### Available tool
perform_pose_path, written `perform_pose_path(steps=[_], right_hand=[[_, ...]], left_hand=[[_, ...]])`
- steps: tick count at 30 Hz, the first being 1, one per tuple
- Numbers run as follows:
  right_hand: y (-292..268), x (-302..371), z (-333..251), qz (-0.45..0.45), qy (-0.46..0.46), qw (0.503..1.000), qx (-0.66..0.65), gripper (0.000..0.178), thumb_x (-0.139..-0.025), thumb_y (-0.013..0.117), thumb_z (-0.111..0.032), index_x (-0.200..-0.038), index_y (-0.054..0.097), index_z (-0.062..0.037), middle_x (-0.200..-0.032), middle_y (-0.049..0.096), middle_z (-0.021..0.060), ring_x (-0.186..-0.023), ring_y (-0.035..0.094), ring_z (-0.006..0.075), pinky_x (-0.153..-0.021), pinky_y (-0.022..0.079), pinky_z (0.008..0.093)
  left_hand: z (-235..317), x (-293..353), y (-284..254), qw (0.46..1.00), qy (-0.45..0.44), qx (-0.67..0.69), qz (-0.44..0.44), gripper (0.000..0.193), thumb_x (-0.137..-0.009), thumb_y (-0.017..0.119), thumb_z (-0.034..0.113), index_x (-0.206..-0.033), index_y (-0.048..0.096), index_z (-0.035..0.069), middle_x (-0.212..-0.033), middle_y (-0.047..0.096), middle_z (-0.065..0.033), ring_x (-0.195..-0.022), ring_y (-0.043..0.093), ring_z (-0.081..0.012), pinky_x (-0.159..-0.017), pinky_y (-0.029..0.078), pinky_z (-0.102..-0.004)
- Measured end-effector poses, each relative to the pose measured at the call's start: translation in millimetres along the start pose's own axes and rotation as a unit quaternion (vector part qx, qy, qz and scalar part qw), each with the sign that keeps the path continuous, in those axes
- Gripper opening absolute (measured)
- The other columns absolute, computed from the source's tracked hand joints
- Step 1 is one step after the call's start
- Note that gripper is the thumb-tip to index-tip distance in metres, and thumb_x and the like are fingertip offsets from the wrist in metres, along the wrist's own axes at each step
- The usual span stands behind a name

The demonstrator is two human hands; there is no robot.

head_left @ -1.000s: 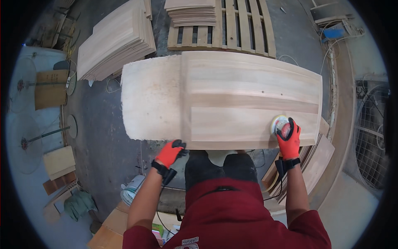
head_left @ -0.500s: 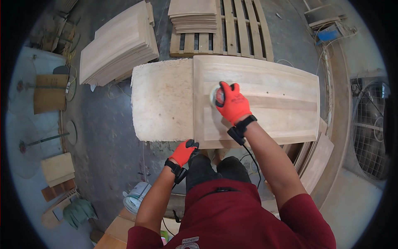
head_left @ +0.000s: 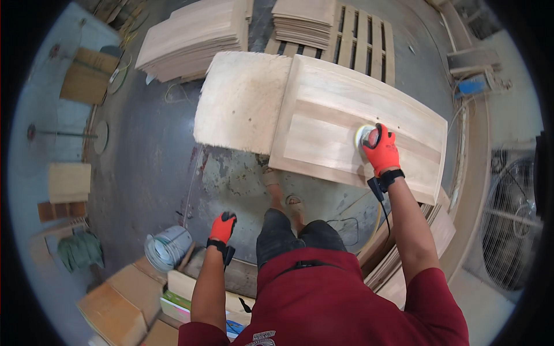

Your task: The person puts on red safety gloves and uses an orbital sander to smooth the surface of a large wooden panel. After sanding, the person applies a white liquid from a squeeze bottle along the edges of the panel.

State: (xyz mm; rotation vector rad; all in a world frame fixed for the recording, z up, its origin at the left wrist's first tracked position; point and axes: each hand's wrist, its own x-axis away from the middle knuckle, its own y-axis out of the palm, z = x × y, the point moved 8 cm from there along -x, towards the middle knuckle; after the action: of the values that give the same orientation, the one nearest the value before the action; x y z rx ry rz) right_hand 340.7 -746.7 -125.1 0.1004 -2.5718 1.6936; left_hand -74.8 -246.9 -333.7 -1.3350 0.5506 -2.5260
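In my right hand (head_left: 382, 151), gloved in orange and black, is a small round sander (head_left: 366, 137) with a pale disc. The fingers wrap over its top, and its disc is against the face of a wooden panel door (head_left: 323, 144). The panel has a raised frame along its edges and several boards across its middle. My left hand (head_left: 223, 226), in a matching glove, hangs over the floor away from the panel. Its fingers are curled in, with nothing seen in them. A rough-edged pale board (head_left: 242, 104) lies at the panel's left end.
Stacked wooden panels (head_left: 193, 40) stand at the far left, and another stack (head_left: 303, 23) rests on a slatted pallet (head_left: 360, 46). More panels (head_left: 398, 271) lean low at my right. Cardboard boxes (head_left: 112, 305) and a white bucket (head_left: 167, 248) are at lower left. A caged fan (head_left: 508, 219) stands right.
My right hand has slid the sander rightward along the panel. My left hand has come off the panel's near edge and dropped back toward me. The whole view has shifted and tilted.
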Motion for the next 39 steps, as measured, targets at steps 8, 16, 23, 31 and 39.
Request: perform_pose_path(steps=[8, 16, 23, 31, 39], right_hand=[[56, 46, -151, -0.106, -0.2, 0.973, 0.035, 0.073, -0.081, 0.078, -0.037, -0.144, 0.047, -0.0201, -0.131, 0.052, 0.0217, -0.102, 0.067, 0.0421, -0.087, 0.056, 0.0498], [116, -1, -185, -0.083, -0.369, 0.925, 0.046, 0.061, -0.088, 0.072, -0.019, -0.141, 0.052, 0.0022, -0.129, 0.064, 0.0257, -0.121, 0.063, 0.0378, -0.103, 0.051, 0.0455], [95, -149, -80, -0.123, -0.251, 0.958, -0.058, 0.044, -0.088, 0.08, -0.02, -0.12, 0.061, 0.0014, -0.109, 0.067, 0.0104, -0.097, 0.062, 0.0209, -0.09, 0.053, 0.0373], [104, -39, -71, -0.176, -0.304, 0.936, -0.031, 0.034, -0.091, 0.075, -0.012, -0.074, 0.046, -0.0077, -0.072, 0.048, -0.0016, -0.067, 0.044, 0.0139, -0.062, 0.044, 0.0357], [107, 101, -69, -0.232, -0.037, 0.968, -0.093, 0.043, -0.092, 0.07, -0.035, -0.13, 0.057, -0.0194, -0.092, 0.065, 0.0087, -0.059, 0.056, 0.0192, -0.044, 0.044, 0.0324]], left_hand=[[-238, 159, 106, 0.976, -0.213, 0.042, 0.005, 0.043, -0.091, 0.068, 0.04, -0.113, 0.07, 0.004, -0.118, 0.069, -0.0267, -0.115, 0.064, -0.0428, -0.096, 0.051, -0.0492], [-211, 289, 137, 0.964, -0.13, 0.168, 0.158, 0.039, -0.095, 0.065, 0.041, -0.105, 0.068, 0.004, -0.095, 0.072, -0.0196, -0.09, 0.068, -0.0294, -0.081, 0.051, -0.0428], [-332, 353, 258, 0.902, -0.268, 0.24, 0.236, 0.041, -0.093, 0.062, 0.043, -0.1, 0.073, 0.005, -0.099, 0.073, -0.0214, -0.099, 0.07, -0.0397, -0.086, 0.053, -0.0467], [-518, 449, 369, 0.716, -0.513, 0.382, 0.279, 0.072, -0.079, 0.077, 0.055, -0.125, 0.068, 0.0, -0.125, 0.069, -0.0276, -0.121, 0.064, -0.0411, -0.101, 0.051, -0.0464], [-719, 442, 376, 0.652, -0.512, 0.407, 0.384, 0.039, -0.097, 0.063, 0.036, -0.121, 0.068, 0.005, -0.108, 0.072, -0.0173, -0.095, 0.07, -0.0288, -0.075, 0.056, -0.0445]])
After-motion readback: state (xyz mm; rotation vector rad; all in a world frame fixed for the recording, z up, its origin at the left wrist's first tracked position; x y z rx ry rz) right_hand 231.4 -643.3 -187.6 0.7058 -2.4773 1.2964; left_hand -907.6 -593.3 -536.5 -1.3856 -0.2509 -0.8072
